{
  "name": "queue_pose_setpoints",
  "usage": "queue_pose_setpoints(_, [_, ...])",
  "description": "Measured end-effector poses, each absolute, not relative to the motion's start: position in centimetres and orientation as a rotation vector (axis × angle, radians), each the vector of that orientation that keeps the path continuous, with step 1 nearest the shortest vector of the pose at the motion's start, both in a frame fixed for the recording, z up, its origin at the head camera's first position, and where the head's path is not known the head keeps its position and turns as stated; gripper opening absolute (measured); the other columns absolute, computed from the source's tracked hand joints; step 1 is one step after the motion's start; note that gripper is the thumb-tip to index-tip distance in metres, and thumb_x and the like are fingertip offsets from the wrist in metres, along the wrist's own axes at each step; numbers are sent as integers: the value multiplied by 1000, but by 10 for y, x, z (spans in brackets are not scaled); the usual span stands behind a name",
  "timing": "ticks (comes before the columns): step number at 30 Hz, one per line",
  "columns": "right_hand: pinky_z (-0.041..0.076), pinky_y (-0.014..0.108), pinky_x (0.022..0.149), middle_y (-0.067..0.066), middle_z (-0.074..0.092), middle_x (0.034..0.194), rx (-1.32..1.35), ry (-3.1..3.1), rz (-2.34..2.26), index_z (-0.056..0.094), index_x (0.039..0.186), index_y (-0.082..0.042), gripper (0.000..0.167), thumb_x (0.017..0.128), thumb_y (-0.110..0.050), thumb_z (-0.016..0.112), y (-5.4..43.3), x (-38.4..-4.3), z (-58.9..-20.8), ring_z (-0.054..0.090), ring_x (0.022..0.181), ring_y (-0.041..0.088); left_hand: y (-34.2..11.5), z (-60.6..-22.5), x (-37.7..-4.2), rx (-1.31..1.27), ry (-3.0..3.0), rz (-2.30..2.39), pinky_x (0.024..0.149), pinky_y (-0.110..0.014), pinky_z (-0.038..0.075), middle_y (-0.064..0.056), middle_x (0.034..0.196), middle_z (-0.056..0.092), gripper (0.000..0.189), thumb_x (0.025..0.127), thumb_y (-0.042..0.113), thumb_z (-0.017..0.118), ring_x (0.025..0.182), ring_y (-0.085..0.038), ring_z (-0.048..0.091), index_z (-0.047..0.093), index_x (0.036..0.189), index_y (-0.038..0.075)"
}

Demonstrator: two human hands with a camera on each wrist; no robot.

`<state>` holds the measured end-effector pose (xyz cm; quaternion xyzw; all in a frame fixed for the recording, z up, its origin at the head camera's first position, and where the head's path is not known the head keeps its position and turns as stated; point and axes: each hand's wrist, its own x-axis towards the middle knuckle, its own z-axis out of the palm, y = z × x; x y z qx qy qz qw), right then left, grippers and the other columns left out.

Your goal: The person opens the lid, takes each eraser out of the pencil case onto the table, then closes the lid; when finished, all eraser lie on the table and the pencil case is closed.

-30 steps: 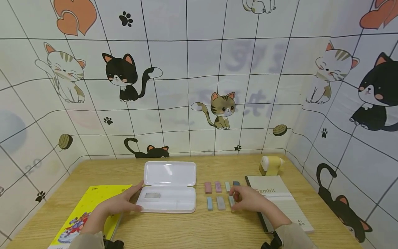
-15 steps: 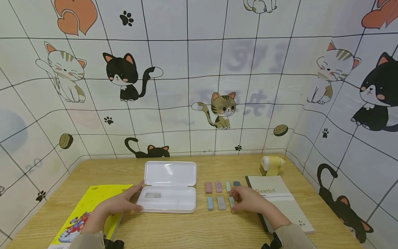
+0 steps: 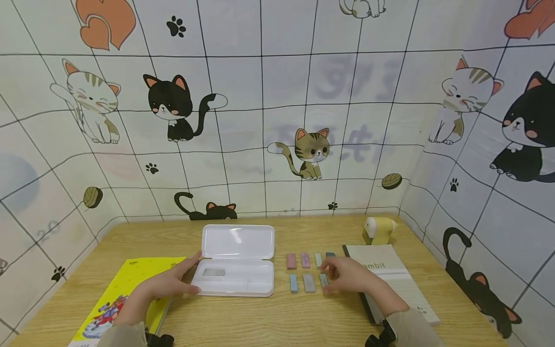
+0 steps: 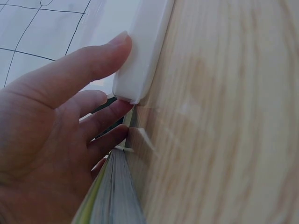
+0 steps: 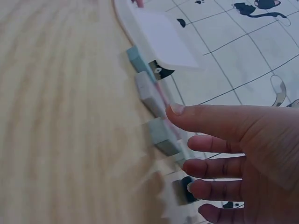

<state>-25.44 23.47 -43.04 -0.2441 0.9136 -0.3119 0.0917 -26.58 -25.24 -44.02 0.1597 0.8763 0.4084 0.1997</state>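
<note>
An open white plastic case [image 3: 258, 284] lies mid-table with its lid [image 3: 237, 241] tipped back; a grey rectangle [image 3: 214, 273] shows inside. My left hand [image 3: 166, 285] rests at the case's left end, thumb by the front corner, fingers spread behind; in the left wrist view its fingers touch the end. Several small coloured blocks stand in two rows right of the case, including a pink one [image 3: 291, 261], a light blue one [image 3: 293, 284] and a grey one [image 3: 309, 283]. My right hand [image 3: 351, 276] is beside the grey-green block [image 5: 163, 135], fingers relaxed, nothing visibly pinched.
A yellow book [image 3: 143, 270] lies on the left, partly beneath the left forearm. On the right a white notebook [image 3: 403, 270] sits under the right forearm. Behind it stands a small yellow object [image 3: 380, 230]. A cat-patterned cloth [image 3: 243, 120] walls the back and sides.
</note>
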Motion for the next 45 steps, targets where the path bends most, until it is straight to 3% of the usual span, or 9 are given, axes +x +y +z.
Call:
queue_pose_setpoints(7, [43, 29, 54, -1, 59, 86, -838, 2710, -834, 61, 118, -8, 43, 82, -23, 77, 210, -267, -407, 48, 61, 11, -254, -440, -264, 454, 2456, 1153, 108, -68, 6, -27, 157, 13, 101, 81, 29, 77, 141, -48, 6, 12, 156, 10])
queue_pose_setpoints(15, [45, 27, 55, -7, 60, 86, -981, 2623, -770, 62, 124, -17, 39, 86, -20, 72, 161, -285, -392, 51, 63, 9, -250, -438, -264, 423, 2473, 1142, 109, -67, 10, -24, 157, 16, 100, 80, 27, 78, 142, -47, 10, 15, 156, 12])
queue_pose_setpoints(23, [46, 24, 54, -10, 60, 88, -1053, 2516, -778, 63, 127, -21, 40, 88, -16, 71, 98, -307, -390, 53, 60, 9, -251, -438, -264, 441, 2472, 1127, 108, -67, 11, -25, 157, 16, 101, 81, 32, 77, 141, -47, 11, 13, 156, 11])
queue_pose_setpoints(28, [50, 22, 60, -9, 60, 83, -1128, 2494, -725, 64, 127, -20, 41, 87, -12, 72, 64, -318, -390, 64, 66, 15, -250, -439, -264, 430, 2467, 1158, 109, -67, 11, -25, 157, 18, 101, 80, 29, 78, 141, -46, 12, 15, 156, 11])
queue_pose_setpoints(32, [50, 23, 55, -8, 61, 81, -1108, 2471, -693, 64, 126, -22, 42, 87, -11, 73, 43, -325, -391, 66, 66, 21, -249, -439, -264, 419, 2487, 1145, 108, -67, 13, -23, 157, 20, 99, 80, 28, 79, 141, -45, 14, 18, 156, 13])
queue_pose_setpoints(38, [46, 24, 47, -7, 62, 78, -1074, 2445, -653, 64, 127, -27, 45, 86, -9, 73, 20, -333, -398, 65, 63, 20, -250, -438, -265, 415, 2485, 1154, 108, -68, 14, -23, 157, 21, 98, 79, 27, 79, 141, -44, 15, 19, 156, 13])
queue_pose_setpoints(45, [44, 24, 51, -4, 61, 74, -1037, 2433, -625, 62, 128, -28, 50, 85, -3, 72, 0, -333, -405, 65, 57, 17, -252, -438, -265, 456, 2465, 1171, 107, -69, 13, -26, 156, 19, 98, 81, 28, 77, 141, -47, 13, 16, 156, 9])
